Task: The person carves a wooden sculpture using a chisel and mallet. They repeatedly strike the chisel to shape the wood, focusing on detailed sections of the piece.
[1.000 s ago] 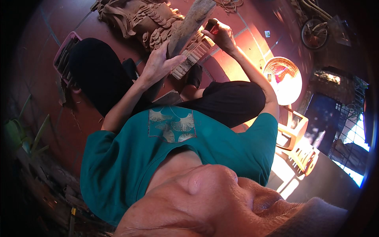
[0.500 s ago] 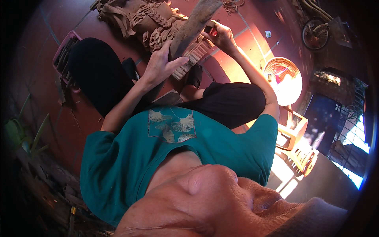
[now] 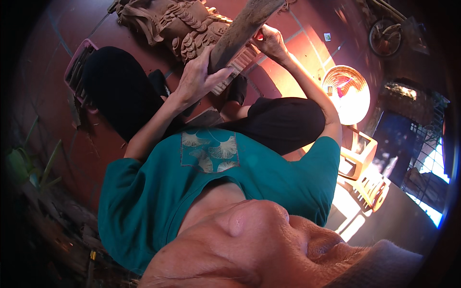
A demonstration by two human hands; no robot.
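My left hand [image 3: 198, 77] grips the near end of a long, thick, grey-brown wooden bar [image 3: 246, 32], thumb on one side and fingers round the other. The bar slants up and to the right, past the top edge of the picture. Close to its right side my right hand [image 3: 272, 45] is closed on a small red object [image 3: 260, 35], mostly hidden by the fingers and the bar. Under the bar lies a pale, ridged wooden piece [image 3: 244, 61]. A large carved wooden figure [image 3: 165, 24] with scale-like relief lies on the floor beyond my left hand.
A pink basket [image 3: 86, 44] holding dark tools stands left of my bent knee. At the right are a bright woven conical hat [image 3: 345, 79] and a light wooden chair [image 3: 357, 156]. A wheel [image 3: 385, 37] is at the far right, and a plant [image 3: 19, 163] at the left.
The wooden bar's far end has shifted to the right. My right hand has moved slightly right and up, and less of the red object shows. My left hand keeps its grip.
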